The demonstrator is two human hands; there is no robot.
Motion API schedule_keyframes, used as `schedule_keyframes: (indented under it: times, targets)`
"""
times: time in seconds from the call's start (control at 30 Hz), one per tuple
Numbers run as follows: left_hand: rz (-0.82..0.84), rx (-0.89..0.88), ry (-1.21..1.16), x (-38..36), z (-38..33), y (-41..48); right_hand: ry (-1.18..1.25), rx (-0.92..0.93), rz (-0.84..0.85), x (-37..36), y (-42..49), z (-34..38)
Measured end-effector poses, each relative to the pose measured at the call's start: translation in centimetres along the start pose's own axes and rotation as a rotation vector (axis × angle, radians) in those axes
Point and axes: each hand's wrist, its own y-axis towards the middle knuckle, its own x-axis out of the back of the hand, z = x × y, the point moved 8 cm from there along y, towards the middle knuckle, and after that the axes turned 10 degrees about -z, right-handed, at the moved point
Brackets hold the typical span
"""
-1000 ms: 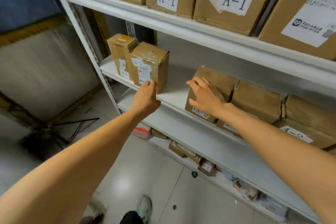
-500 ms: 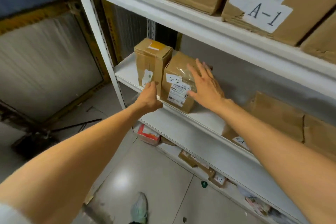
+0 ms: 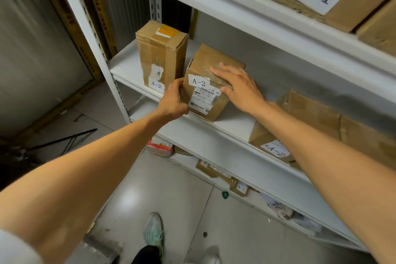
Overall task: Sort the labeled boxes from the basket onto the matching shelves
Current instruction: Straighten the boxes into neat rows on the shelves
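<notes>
Left hand: I see my left hand point(image 3: 173, 100) curled round the lower left edge of the box point(image 3: 205, 96), thumb on its front face, gripping it.
Left arm: stretched forward and up from the lower left, wrist nearly straight.
Right hand: my right hand point(image 3: 240, 87) lies flat on the box's top, fingers straight and slightly spread, thumb over the front edge.
Right arm: reaches in from the lower right, above a lying box point(image 3: 274, 149) marked A-2.
Box: marked A-2, upright on the middle shelf point(image 3: 231, 123), just beside a taller box point(image 3: 160, 55) also marked A-2; I cannot tell whether they touch.
</notes>
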Motion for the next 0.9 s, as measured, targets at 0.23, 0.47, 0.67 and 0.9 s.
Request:
schedule_keyframes:
  times: [0.23, 0.47, 0.67, 0.9]
  targets:
    - [0.059, -0.022, -0.079, -4.2, -1.6, -2.4, -0.025, -0.056, 0.011, 2.1, -4.0, -3.1]
    - [0.154, 0.014, -0.151, -7.5, -3.3, -3.8, -0.059, -0.089, 0.01, 4.0, -7.3, -5.2]
    - [0.206, 0.024, -0.193, -8.3, -3.6, -4.3, -0.042, -0.141, 0.039, 4.7, -8.1, -5.4]
    - [0.152, -0.033, 0.075, -3.6, -1.1, -1.7, -0.068, 0.045, -0.081, 2.1, -2.4, 6.5]
